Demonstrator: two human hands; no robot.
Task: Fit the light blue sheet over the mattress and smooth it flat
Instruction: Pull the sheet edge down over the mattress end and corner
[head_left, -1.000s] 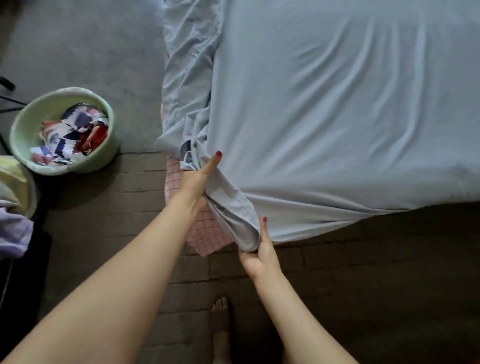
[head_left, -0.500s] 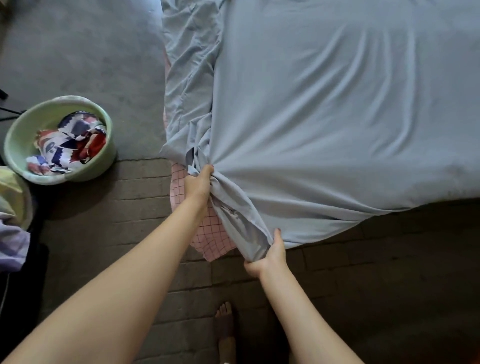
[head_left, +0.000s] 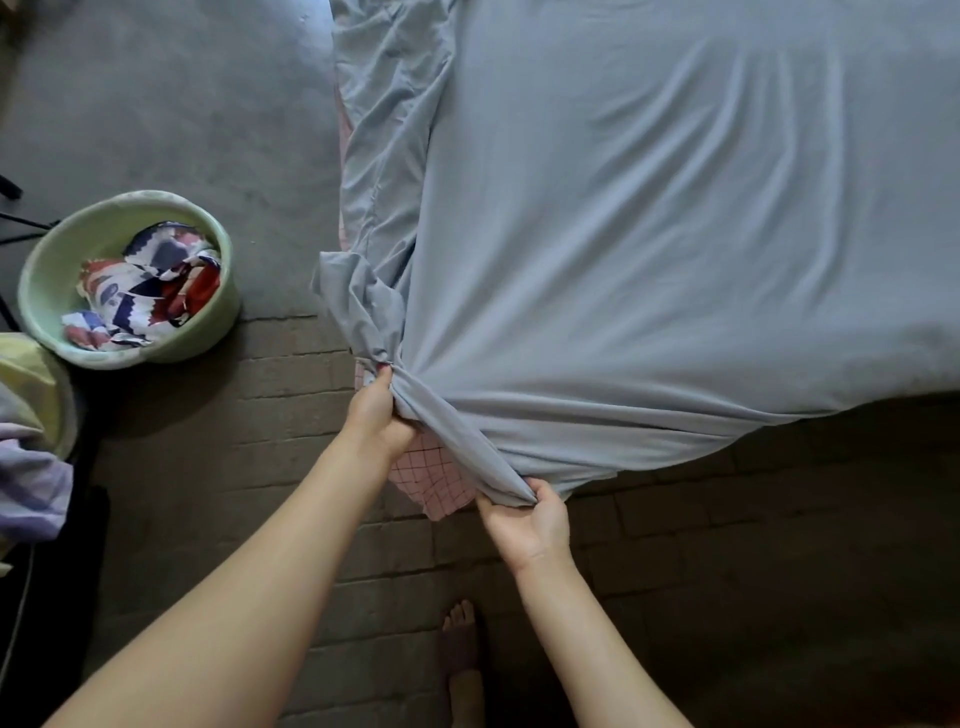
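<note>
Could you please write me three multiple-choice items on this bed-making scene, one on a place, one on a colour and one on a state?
1. Where does the green basin stand?
A. on the floor left of the bed
B. on the mattress
C. behind the person's feet

2. What colour is the checked cover showing at the bed's corner?
A. yellow
B. pink
C. black

3. What is the state of the light blue sheet at that corner?
A. tucked flat
B. folded in a neat square
C. bunched and gripped by both hands

Answers: 1 A, it sits on the floor beside the bed's left edge. 2 B, pink grid fabric shows under the sheet. 3 C, the left hand and right hand each clutch gathered fabric.
</note>
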